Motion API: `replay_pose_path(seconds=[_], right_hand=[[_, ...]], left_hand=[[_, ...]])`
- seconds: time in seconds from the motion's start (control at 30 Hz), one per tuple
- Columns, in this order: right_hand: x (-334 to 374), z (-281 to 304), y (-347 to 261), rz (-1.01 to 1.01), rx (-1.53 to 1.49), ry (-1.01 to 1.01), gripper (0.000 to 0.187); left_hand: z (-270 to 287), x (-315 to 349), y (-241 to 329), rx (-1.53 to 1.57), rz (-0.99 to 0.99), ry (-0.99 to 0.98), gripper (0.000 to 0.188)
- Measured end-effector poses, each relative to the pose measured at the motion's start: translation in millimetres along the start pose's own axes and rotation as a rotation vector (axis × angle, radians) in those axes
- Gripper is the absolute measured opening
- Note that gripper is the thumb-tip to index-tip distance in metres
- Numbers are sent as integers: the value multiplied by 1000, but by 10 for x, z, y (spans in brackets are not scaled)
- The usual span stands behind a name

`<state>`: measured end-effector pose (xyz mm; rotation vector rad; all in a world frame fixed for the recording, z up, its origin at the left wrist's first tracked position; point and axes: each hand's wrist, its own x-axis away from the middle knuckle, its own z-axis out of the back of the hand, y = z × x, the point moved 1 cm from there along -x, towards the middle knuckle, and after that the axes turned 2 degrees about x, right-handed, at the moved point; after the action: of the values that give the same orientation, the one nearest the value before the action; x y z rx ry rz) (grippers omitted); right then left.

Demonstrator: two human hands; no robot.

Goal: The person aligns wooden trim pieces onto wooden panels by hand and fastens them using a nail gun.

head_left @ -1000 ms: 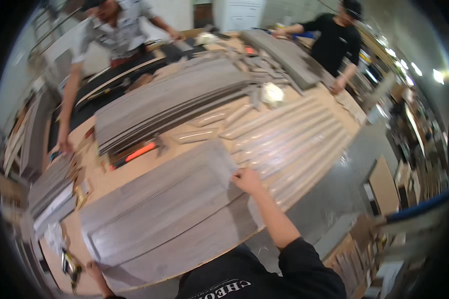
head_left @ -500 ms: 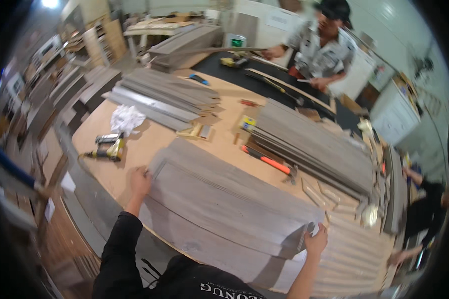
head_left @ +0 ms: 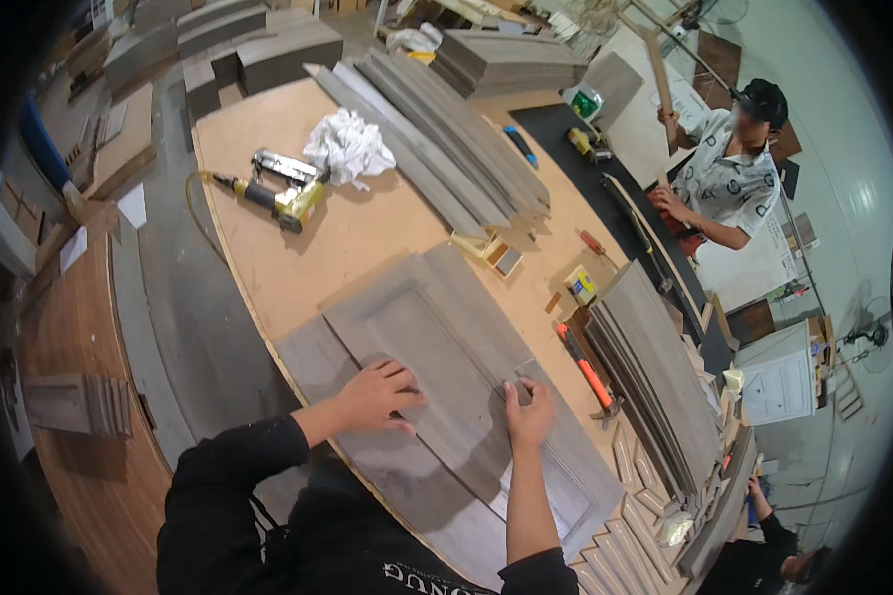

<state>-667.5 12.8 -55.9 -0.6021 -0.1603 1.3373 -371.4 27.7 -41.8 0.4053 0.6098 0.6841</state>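
Note:
Grey wood-grain panels [head_left: 437,337] with routed border lines lie on the near side of the table, below both my hands. My left hand [head_left: 377,397] rests over the panel's near part, palm down, fingers apart, holding nothing. To its right, my right hand [head_left: 529,409] is curled over the panel, thumb and fingers raised and bent toward each other. A thin pale bit shows at its fingertips, too small to name. A white patch [head_left: 511,493] lies beside my right forearm, partly hidden by it.
A nail gun [head_left: 288,193] with a hose and crumpled white paper [head_left: 347,147] lie at left. Long grey boards [head_left: 437,139] stand behind. A hammer [head_left: 587,372] lies beside stacked panels [head_left: 655,367]. Across the table a person [head_left: 729,178] holds a wooden strip; another works at lower right.
My left hand has left the panel's left end and moved over its face. My right hand has shifted inward and farther up. The view has turned; the person opposite has raised the strip.

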Motion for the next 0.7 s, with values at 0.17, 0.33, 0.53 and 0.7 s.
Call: replay_pose_path(seconds=[0.17, 0.33, 0.53, 0.7], right_hand=[[77, 2, -95, 146, 147, 62, 44], [132, -14, -19, 102, 102, 73, 50], [145, -4, -169, 104, 155, 83, 47], [91, 53, -196, 87, 143, 113, 46]], left_hand=[[-10, 73, 7, -19, -34, 31, 53], [-25, 53, 9, -20, -64, -6, 53], [-36, 104, -42, -46, -90, -42, 54], [-30, 76, -35, -69, -110, -36, 53]])
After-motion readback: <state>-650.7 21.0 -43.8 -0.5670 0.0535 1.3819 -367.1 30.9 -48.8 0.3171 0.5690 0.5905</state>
